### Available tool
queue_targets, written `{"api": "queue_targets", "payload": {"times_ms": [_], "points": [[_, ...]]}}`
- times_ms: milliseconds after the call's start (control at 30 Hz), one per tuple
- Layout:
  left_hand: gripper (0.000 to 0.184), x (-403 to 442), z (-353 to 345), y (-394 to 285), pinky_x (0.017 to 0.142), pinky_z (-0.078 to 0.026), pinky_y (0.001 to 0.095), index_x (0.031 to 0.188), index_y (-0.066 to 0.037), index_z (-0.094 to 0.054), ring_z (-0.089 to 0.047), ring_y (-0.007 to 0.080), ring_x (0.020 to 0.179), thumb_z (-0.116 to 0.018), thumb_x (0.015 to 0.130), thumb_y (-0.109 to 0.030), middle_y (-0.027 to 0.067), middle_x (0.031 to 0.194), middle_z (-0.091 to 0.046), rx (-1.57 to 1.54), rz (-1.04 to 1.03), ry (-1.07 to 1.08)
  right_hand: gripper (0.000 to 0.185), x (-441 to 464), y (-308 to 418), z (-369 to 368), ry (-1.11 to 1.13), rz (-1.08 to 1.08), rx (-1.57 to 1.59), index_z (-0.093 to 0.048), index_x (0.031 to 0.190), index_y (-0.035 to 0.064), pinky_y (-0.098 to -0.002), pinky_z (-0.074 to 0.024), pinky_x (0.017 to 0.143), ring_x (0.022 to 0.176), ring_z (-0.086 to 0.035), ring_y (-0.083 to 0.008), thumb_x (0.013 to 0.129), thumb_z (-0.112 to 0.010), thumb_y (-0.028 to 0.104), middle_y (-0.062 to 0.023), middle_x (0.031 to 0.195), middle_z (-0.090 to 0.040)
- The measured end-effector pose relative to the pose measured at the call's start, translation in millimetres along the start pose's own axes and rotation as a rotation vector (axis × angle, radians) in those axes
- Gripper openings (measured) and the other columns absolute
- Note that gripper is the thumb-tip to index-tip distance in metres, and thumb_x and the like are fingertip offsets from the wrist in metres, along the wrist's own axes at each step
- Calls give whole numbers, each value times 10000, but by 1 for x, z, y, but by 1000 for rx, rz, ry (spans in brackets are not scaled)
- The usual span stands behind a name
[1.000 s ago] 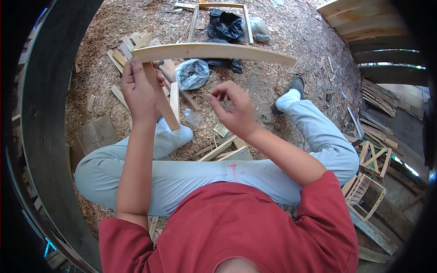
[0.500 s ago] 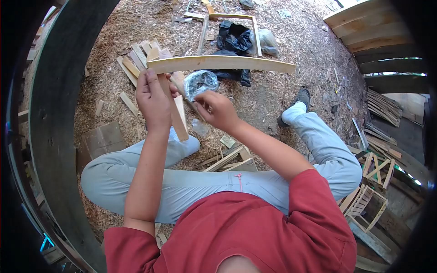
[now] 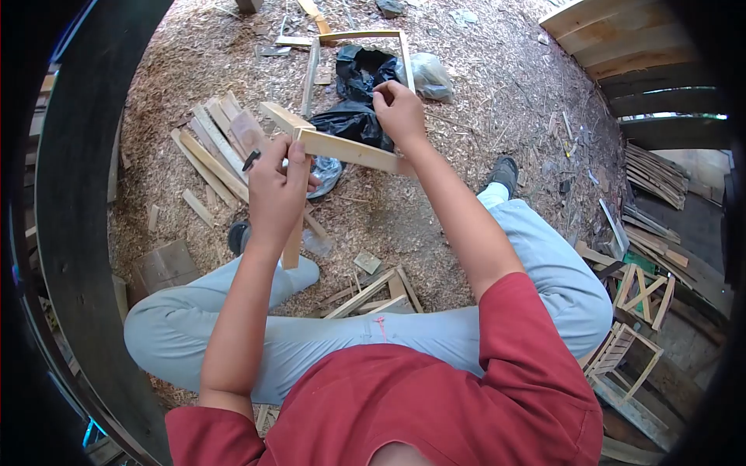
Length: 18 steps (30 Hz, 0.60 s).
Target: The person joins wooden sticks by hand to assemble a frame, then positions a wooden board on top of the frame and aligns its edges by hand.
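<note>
My left hand [image 3: 280, 182] is closed around the joint of a wooden frame piece [image 3: 350, 150], where a long strip meets an upright leg [image 3: 292, 245]. The dark end of a tool [image 3: 251, 160] shows beside that hand. My right hand [image 3: 400, 113] is raised above the strip's far end, near a black plastic bag [image 3: 364, 74]. Its fingers are pinched together, and whatever they hold is too small to make out. A clear plastic bag [image 3: 326, 175] lies partly hidden behind the wood.
Loose wooden strips [image 3: 214, 147] lie on the shavings at the left. A wooden frame [image 3: 313, 74] stands around the black bag, beside a pale bag [image 3: 432, 76]. Slatted wooden pieces [image 3: 622, 353] and stacked boards [image 3: 657, 177] are at the right. A dark beam [image 3: 85, 233] runs down the left.
The wooden piece has turned in my left hand, its strip now slanting down to the right. My right hand has moved up and away from the left hand.
</note>
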<state>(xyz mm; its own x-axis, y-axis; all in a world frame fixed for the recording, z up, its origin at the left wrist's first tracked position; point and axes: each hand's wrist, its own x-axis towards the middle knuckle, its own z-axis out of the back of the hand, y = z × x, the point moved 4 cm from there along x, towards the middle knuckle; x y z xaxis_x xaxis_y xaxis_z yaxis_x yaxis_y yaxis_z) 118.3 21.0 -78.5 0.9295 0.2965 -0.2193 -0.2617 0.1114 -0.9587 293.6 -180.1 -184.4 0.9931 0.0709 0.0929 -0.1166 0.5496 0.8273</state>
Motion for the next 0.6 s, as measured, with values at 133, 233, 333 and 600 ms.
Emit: {"api": "queue_targets", "payload": {"times_ms": [133,233,333,600], "points": [[320,10,-26,1,581,-550,245,1086,-1,-668,-690,107,659,-534,1138,-286,42,834,-656,64,15,34,111,38,-39,-27,19,77,-187,-789,926,102,-462,-580,831,919,-720,-358,906,-730,193,-136,948,-747],[221,19,-36,9,510,-482,295,1028,21,-672,-655,118,569,-610,1090,-182,75,774,-642,160,-6,0,103,66,-63,-53,67,256,-327,-799,940,109,-466,-580,817,938,-717,-336,894,-746,184,-114,938,-725],[210,28,-40,19,513,-483,299,1021,18,-676,-641,122,554,-609,1089,-169,75,770,-637,213,-4,-4,106,88,-92,-76,124,225,-498,-806,945,122,-474,-586,838,953,-718,-330,894,-756,200,-112,949,-721],[217,36,-49,25,517,-456,247,1060,23,-678,-602,76,592,-572,1112,-159,35,808,-641,263,-5,68,181,86,-129,-103,56,117,-570,-759,883,90,-462,-594,848,977,-708,-329,839,-843,244,-112,978,-706]]}}
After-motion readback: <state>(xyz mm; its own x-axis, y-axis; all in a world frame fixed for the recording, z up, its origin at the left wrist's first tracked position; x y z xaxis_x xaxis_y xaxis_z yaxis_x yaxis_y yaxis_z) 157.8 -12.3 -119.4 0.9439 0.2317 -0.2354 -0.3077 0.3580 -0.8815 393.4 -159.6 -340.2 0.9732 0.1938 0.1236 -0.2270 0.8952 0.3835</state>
